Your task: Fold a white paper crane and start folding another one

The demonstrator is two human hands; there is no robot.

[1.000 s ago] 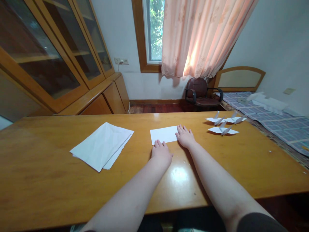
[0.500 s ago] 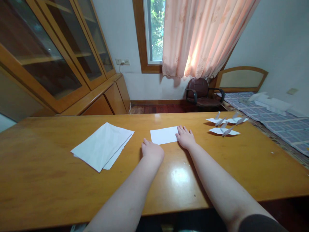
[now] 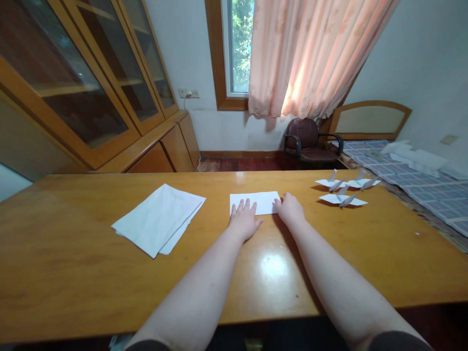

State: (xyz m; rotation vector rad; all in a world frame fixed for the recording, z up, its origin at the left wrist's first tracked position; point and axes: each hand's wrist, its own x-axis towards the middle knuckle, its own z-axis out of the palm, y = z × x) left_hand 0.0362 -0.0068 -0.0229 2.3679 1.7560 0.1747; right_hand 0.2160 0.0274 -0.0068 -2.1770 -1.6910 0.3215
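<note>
A white paper rectangle (image 3: 265, 201) lies flat on the table in front of me, its long side running left to right. My left hand (image 3: 244, 222) rests with spread fingers on its lower left part, fingertips on the paper. At the right end, my right hand (image 3: 290, 210) is turned on its side with bent fingers closed at the paper's edge, partly covering the lower right corner. To the left lies a stack of larger white paper sheets (image 3: 157, 219), loosely aligned. Three white folded paper cranes (image 3: 341, 199) stand at the right rear of the table.
The wooden table (image 3: 73, 273) spans the view. Behind it are a glass-door cabinet (image 3: 109, 78) on the left, a brown armchair (image 3: 307, 139), and a pink curtain (image 3: 303, 58). A bed (image 3: 398, 170) with a checked cover stands on the right.
My left hand has moved right and opened out onto the paper. My right hand has gone from lying flat on the paper's right end to bent fingers at its edge.
</note>
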